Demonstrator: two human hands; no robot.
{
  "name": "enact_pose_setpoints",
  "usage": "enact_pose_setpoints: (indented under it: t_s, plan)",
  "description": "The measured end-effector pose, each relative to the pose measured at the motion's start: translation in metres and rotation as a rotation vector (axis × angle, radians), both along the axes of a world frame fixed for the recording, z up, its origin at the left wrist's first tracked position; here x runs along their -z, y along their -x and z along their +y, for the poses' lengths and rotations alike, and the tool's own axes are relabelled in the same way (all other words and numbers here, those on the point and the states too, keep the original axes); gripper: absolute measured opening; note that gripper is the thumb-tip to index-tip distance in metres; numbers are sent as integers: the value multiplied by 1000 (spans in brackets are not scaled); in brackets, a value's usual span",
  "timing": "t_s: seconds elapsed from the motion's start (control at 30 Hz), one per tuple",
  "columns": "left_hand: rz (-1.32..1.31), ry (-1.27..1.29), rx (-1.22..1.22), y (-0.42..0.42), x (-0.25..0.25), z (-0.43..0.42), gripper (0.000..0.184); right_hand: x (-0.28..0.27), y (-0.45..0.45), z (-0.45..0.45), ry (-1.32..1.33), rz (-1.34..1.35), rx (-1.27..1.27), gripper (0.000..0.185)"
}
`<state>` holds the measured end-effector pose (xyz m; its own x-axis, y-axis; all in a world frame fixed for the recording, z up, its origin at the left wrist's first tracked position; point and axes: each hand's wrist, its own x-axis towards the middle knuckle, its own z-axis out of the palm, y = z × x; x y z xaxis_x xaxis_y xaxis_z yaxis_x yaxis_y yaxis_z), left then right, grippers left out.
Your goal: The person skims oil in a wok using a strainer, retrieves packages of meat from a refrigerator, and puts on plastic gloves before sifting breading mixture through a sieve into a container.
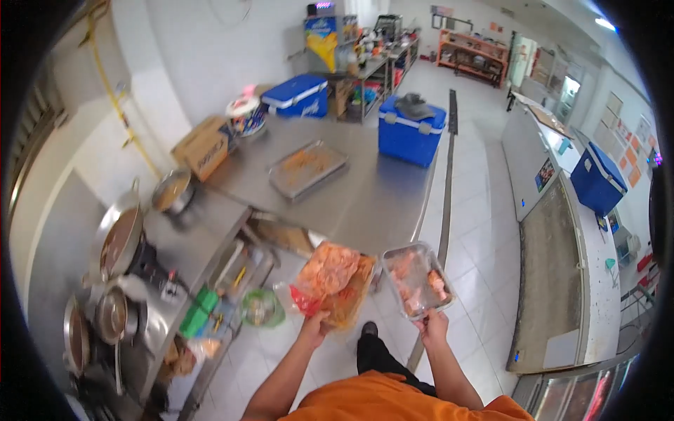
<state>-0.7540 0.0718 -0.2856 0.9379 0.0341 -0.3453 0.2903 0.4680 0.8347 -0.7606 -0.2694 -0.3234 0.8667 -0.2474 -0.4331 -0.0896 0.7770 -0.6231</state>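
Observation:
My left hand (pixel 314 328) is closed on the near edge of a shallow tray (pixel 351 298) with an orange-brown inside. On that tray rests a clear plastic bag (pixel 328 268) of orange-coloured food, perhaps raw meat, with a red part at its lower left. In my right hand (pixel 432 325) is the near rim of a metal tray (pixel 425 261) holding several pinkish-orange pieces of meat (pixel 437 282). Both trays are in the air in front of my body, side by side and apart. My fingers are partly hidden beneath the trays.
Ahead stands a steel table (pixel 365 203) with a stained metal tray (pixel 309 168) and blue coolers (pixel 413 130). Pans (pixel 121 238) sit on the stove counter at left. A green-rimmed container (pixel 262 307) is low down. White chest freezers (pixel 544 161) line the right side.

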Motion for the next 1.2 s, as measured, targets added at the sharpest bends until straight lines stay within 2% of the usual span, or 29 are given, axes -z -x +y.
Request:
enact_pose_setpoints:
  t_s: [0.13,0.2,0.27,0.33,0.4,0.43,0.5,0.57,0.63,0.67,0.73,0.77,0.8,0.87,0.9,1.0,1.07,1.1,1.17,1.2]
  plan:
    - [63,124,17,15,-21,-11,51,-46,20,-7,85,2,29,11]
    - [95,165,17,9,-16,-18,52,-45,16,-8,136,29,30,11]
    - [77,157,9,20,-32,-31,53,-55,21,-15,114,14,11,10]
    - [124,163,1,2,3,-21,53,-24,5,6,152,85,5,12]
    - [73,171,-1,2,7,-30,52,-11,1,13,177,105,-19,15]
    - [51,207,-16,3,8,-39,51,-3,0,20,107,103,16,13]
    - [60,156,-142,-18,-29,-67,51,13,-21,32,7,39,29,16]
    - [5,152,-219,-58,-32,-75,48,-21,-46,47,-4,95,19,20]
    - [69,46,-313,-85,-63,-71,43,-35,-65,74,-13,132,29,25]
    - [88,71,-340,-90,-57,-62,43,-33,-71,79,-23,172,0,30]
    - [6,206,-38,-114,-55,-41,43,-26,-98,81,-15,215,-47,36]
    - [150,77,-14,-98,-58,-27,41,-18,-95,79,-13,241,-119,37]
    - [157,103,-40,-95,-51,-12,41,-12,-93,74,4,275,-148,39]
    - [181,120,147,-100,-37,35,40,-22,-98,88,18,333,-164,44]
    - [226,138,137,-99,-53,66,36,-32,-98,103,101,346,-123,42]
    - [343,85,-199,-93,-55,151,28,-68,-72,133,296,360,-65,38]
    - [380,97,-458,-122,-12,205,26,-92,-62,164,500,351,-75,32]
    - [380,77,-580,-141,2,232,28,-105,-59,182,483,374,-96,43]
    - [441,-185,-558,-176,11,269,31,-125,-50,212,494,354,-147,44]
    - [505,-265,-550,-190,-1,278,34,-131,-47,225,485,333,-192,45]
